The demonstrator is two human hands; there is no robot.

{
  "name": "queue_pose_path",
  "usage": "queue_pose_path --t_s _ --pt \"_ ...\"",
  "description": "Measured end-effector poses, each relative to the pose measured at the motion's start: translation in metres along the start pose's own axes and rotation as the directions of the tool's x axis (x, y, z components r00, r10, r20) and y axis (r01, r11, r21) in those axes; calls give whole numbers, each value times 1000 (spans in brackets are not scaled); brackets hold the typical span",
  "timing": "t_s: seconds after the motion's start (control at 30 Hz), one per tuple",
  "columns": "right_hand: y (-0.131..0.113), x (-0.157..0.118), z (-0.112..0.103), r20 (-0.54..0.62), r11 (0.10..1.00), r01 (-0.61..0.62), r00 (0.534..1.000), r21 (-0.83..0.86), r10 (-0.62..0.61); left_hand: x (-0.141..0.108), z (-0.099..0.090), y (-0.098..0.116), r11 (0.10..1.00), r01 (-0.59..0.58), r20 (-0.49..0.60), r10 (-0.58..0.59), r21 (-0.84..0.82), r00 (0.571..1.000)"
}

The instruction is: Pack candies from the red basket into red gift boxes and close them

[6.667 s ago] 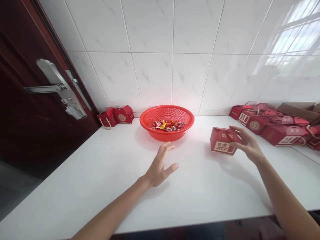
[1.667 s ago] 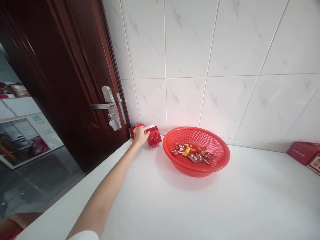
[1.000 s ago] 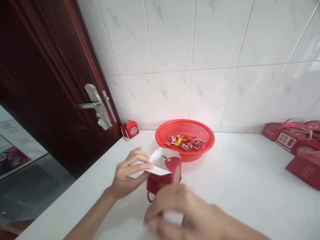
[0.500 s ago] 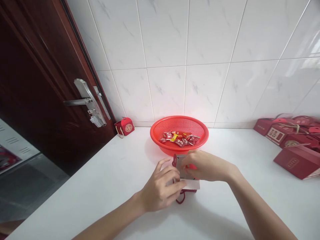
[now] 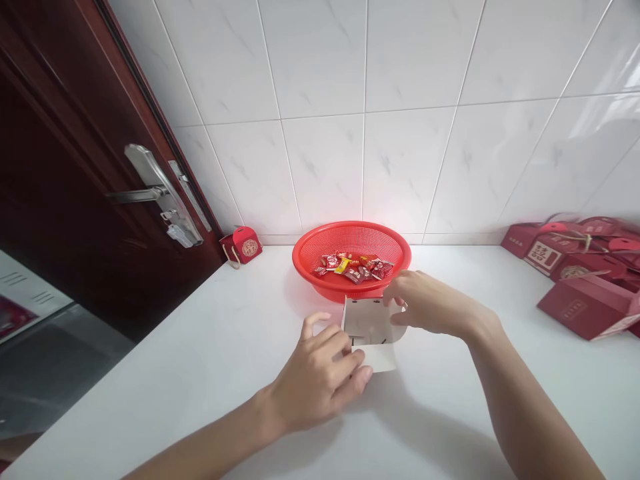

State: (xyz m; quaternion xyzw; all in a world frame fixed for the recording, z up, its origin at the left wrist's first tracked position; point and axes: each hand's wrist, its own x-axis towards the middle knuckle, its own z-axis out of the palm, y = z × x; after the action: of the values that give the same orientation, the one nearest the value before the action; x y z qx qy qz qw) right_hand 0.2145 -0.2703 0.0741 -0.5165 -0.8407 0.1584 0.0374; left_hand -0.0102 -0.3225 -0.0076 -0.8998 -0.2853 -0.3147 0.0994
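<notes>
A small candy box (image 5: 369,321) stands unfolded in front of the red basket, its pale inside facing up and its near flap folded outward. My left hand (image 5: 327,377) holds the box's near left side, with the thumb by the near flap and the index finger partly raised. At the box's far right edge, my right hand (image 5: 433,303) pinches a side flap between thumb and fingers. The basket (image 5: 351,230) holds several wrapped candies (image 5: 353,267) in red, yellow and brown.
A small closed red box (image 5: 243,247) with a rope handle sits at the back left by the wall. Several dark red boxes (image 5: 585,303) are piled at the right. On the left is a brown door (image 5: 55,120) with a metal handle, beyond the white table's edge (image 5: 130,350).
My right hand has come out of the box and moved right to its side flap. The box has opened wider, showing more of its inside. The view has shifted slightly.
</notes>
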Motion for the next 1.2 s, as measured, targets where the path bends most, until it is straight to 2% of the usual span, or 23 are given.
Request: queue_pose_path --t_s 0.13,0.23,0.37,0.47,0.67,0.77,0.8,0.93,1.1,1.2 --pt "-1 1 3 53 999 15 998 38 -17 14 -3 -2 999 -43 42 43 -7 998" --pt "-4 2 5 105 998 10 994 64 -17 25 -5 -10 999 -35 145 38 -27 989" --pt "-5 3 6 195 998 -21 981 53 11 35 -12 -16 999 41 361 -29 -26 932" --pt "-4 5 7 212 994 -5 977 111 -19 40 -18 -17 991 130 452 -120 9 884" --pt "7 16 9 218 988 -28 976 150 -6 44 -26 -20 932 363 523 -321 25 789" --pt "10 21 10 244 980 12 968 196 -60 42 -31 -22 896 442 556 -388 41 735" --pt "10 22 10 247 979 28 966 203 -79 41 -34 -23 891 453 557 -392 32 733" --pt "8 22 9 279 977 54 954 206 -111 35 -41 -26 903 428 544 -341 -37 766" --pt "7 25 11 271 974 73 954 214 -131 29 -32 -30 881 471 608 -401 49 686" --pt "12 28 11 251 974 88 958 210 -140 31 -27 -31 864 499 624 -425 65 656"
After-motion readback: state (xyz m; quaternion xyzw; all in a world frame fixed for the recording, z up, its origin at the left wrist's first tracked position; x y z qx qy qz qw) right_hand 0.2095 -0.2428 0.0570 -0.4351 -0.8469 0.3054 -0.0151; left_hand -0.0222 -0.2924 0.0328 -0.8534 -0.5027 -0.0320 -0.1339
